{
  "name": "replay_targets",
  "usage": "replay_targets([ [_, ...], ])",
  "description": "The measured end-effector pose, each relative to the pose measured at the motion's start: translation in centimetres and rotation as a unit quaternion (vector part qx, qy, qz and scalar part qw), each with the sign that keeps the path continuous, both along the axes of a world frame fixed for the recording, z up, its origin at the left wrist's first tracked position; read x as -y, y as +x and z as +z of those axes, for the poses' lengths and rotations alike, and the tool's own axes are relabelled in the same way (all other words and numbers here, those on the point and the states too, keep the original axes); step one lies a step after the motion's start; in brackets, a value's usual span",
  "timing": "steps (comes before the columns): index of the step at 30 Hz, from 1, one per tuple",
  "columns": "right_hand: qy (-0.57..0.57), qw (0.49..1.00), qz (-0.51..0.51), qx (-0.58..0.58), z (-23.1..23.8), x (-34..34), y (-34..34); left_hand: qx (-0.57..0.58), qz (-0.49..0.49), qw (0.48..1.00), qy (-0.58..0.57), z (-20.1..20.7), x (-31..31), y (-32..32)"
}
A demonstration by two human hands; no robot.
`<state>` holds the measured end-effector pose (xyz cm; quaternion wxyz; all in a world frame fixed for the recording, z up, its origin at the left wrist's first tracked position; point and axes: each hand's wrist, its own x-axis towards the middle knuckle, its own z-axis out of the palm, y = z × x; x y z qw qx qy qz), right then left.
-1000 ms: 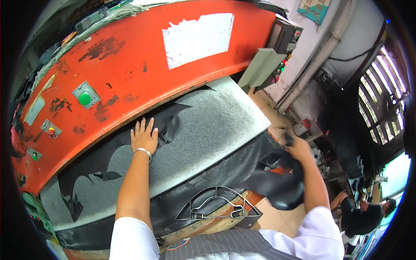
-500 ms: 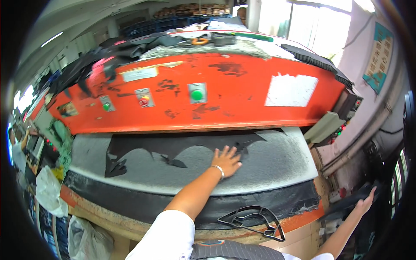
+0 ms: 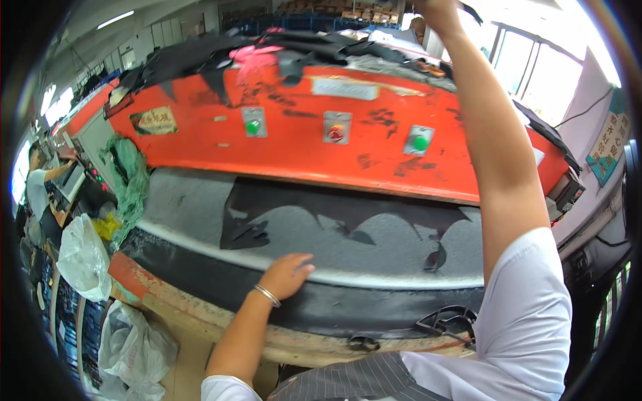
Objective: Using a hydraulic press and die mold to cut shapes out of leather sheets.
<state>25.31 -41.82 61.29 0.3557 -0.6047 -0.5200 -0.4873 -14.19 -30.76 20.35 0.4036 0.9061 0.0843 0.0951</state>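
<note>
My left hand [image 3: 287, 275], with a bangle at the wrist, hovers over the near white edge of the grey cutting board [image 3: 321, 250]; its fingers are loosely spread and hold nothing. On the board lies a black sheet [image 3: 314, 197] with scalloped cut-outs along its near side and small scraps beside it. My right hand [image 3: 438, 12] is raised at the top edge of the picture, above the red press [image 3: 294, 154], its fingers mostly cut off. A dark curved strip [image 3: 471, 12] shows beside it; whether it is held is unclear. A black cutting die [image 3: 447, 322] rests at the near right, partly behind my sleeve.
Dark offcuts [image 3: 180, 60] and a pink cloth [image 3: 253, 59] drape over the press top. Green netting [image 3: 127, 180] hangs at its left end. Clear plastic bags [image 3: 83, 257] stand at the left. A small black ring-shaped piece [image 3: 363, 343] sits on the front ledge. Another person [image 3: 39, 180] works far left.
My left hand has lifted off the black sheet and drawn back toward the board's near edge. My right hand has swung from low right to high above the press. The view has turned left.
</note>
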Motion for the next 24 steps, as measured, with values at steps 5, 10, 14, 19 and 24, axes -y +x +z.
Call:
replay_targets([
  [5,-0.212,0.951,-0.214,-0.068,-8.2,-9.6,-6.3,0.041,0.138,0.99,-0.005,-1.0,-11.0,-5.1],
  [10,-0.29,0.949,-0.114,0.053,-14.4,-7.8,-10.1,0.057,0.225,0.971,0.049,-3.0,-19.5,-4.2],
  [14,-0.451,0.886,-0.104,-0.021,-17.4,-0.9,-12.9,0.074,0.158,0.976,0.129,-5.3,-22.9,1.2],
  [19,-0.526,0.768,-0.216,-0.295,-21.2,11.1,-14.8,0.065,0.137,0.98,0.129,-7.0,-19.7,6.6],
  [24,-0.531,0.63,-0.312,-0.473,-27.8,22.1,-18.5,-0.032,-0.156,0.954,-0.255,-3.2,-13.5,7.1],
])
